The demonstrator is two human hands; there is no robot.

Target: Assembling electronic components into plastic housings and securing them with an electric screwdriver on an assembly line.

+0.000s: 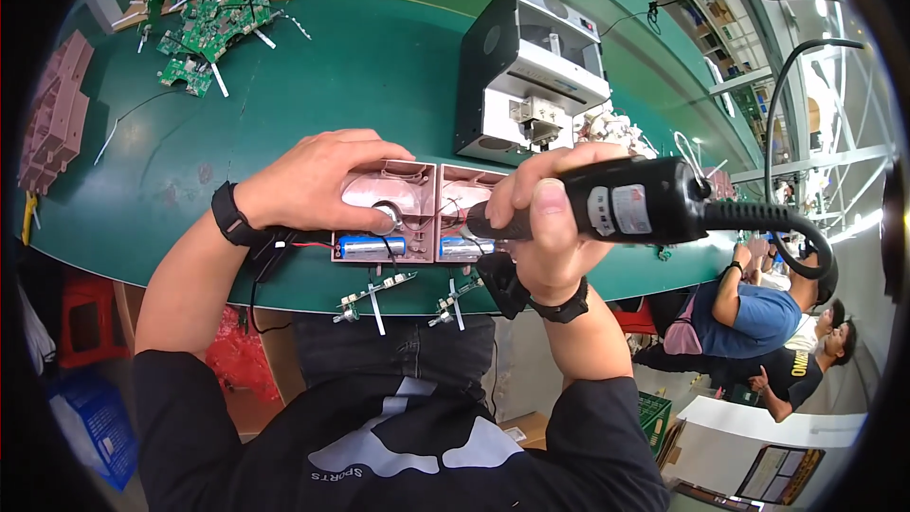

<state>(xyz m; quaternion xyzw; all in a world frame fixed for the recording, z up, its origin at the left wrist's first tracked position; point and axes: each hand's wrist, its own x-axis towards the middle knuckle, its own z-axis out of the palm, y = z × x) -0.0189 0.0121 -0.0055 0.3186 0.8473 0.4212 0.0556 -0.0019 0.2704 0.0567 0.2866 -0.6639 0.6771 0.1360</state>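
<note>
My right hand (pixel 555 213) is wrapped round a black electric screwdriver (pixel 626 201), whose thick cord runs off to the right. Its nose end points left over the right-hand pink plastic housing (pixel 474 174); the tip is hard to make out. My left hand (pixel 318 185) grips the left-hand pink housing (pixel 428 213), fingers at its far edge and thumb on a round silver part (pixel 388 215) inside. A blue cylindrical battery (pixel 372 247) lies along that housing's near side, and another blue battery (pixel 464 247) is in the right one. Small green circuit boards (pixel 374 296) hang at the table edge.
A grey and black benchtop machine (pixel 536 66) stands beyond the housings. Green circuit boards (pixel 213 24) are heaped at the far left, and stacked pink housings (pixel 57 114) sit at the left edge. White parts (pixel 616 128) lie right of the machine. Other people (pixel 758 322) are at the right.
</note>
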